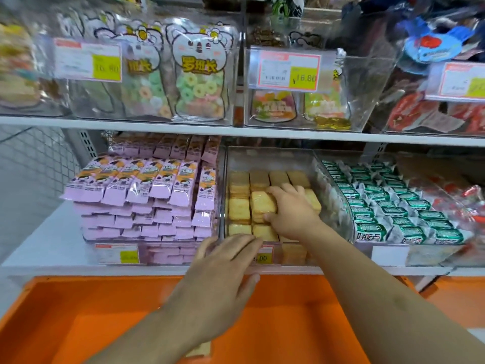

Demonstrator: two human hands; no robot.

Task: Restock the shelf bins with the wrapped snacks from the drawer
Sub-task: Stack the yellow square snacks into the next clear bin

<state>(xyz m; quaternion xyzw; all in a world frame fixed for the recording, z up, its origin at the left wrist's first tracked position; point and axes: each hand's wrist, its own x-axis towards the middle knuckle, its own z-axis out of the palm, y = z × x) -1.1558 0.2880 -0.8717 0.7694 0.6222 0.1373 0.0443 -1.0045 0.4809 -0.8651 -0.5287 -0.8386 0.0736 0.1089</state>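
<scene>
A clear shelf bin on the lower shelf holds rows of yellow wrapped snacks. My right hand reaches into this bin, and its fingers and thumb curl round a stack of the yellow snacks in the middle row. My left hand rests on the bin's front edge with its fingers fairly straight, thumb below the rim, partly covering the price label. Beneath my arms lies the orange drawer; one pale wrapped snack shows in it under my left forearm.
Pink wrapped snacks fill the bin to the left. Green-and-white wrapped snacks fill the bin to the right. The upper shelf carries clear bins of bagged candy with price tags. A wire mesh panel stands at the far left.
</scene>
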